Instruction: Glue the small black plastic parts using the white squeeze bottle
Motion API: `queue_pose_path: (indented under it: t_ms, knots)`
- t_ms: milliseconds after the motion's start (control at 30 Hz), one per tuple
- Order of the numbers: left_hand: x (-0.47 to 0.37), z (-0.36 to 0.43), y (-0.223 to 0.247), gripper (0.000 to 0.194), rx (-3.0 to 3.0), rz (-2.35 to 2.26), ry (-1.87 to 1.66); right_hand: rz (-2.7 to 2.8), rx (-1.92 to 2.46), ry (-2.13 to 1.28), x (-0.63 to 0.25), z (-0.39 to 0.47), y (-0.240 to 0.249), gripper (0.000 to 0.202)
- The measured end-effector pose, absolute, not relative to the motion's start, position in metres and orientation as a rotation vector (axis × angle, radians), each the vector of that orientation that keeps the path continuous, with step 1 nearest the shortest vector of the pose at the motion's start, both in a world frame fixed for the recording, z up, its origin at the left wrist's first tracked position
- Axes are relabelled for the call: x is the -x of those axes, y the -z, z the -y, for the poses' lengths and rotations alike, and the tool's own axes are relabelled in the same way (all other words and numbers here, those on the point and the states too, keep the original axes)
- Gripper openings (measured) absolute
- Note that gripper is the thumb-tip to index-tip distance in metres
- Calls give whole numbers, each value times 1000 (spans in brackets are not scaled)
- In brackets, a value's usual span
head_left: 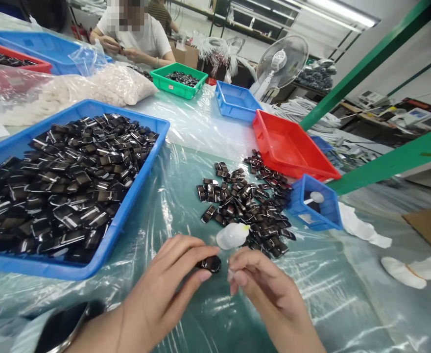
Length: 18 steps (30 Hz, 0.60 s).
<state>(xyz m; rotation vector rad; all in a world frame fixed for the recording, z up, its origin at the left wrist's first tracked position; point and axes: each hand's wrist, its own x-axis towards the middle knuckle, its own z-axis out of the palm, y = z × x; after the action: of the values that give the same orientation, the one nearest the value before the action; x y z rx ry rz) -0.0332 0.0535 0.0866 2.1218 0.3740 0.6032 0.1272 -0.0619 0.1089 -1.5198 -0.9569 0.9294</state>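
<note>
My left hand (175, 279) pinches a small glossy black plastic piece (211, 264) between thumb and fingers. Close beside it, my right hand (261, 279) has thumb and fingertips closed on a small whitish, see-through piece (231, 273), mostly hidden by the fingers. The two hands are slightly apart. Just beyond them lies a white squeeze bottle (233, 236) with a yellowish tip. Behind the bottle, a loose heap of similar black pieces (243, 196) spreads over the plastic-covered table (186, 196).
A large blue tray (127, 215) full of black pieces stands at left. A red tray (285, 147) and small blue bin (314, 206) border the heap. Further back are a green tray (179, 78), a blue tray (237, 100), a bag of pale parts (120, 83) and a seated person (142, 39).
</note>
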Motion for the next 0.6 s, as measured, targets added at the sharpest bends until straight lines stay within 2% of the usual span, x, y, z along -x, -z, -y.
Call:
queue_pose_path:
  t_ms: [267, 600]
  knots:
    - [33, -50, -87, 31, -2100, -284, -607, 646, 1284, -1307, -122, 59, -113, 14]
    - [33, -51, -84, 31, -2214, -114, -626, 592, 1175, -1412, -124, 56, -111, 15]
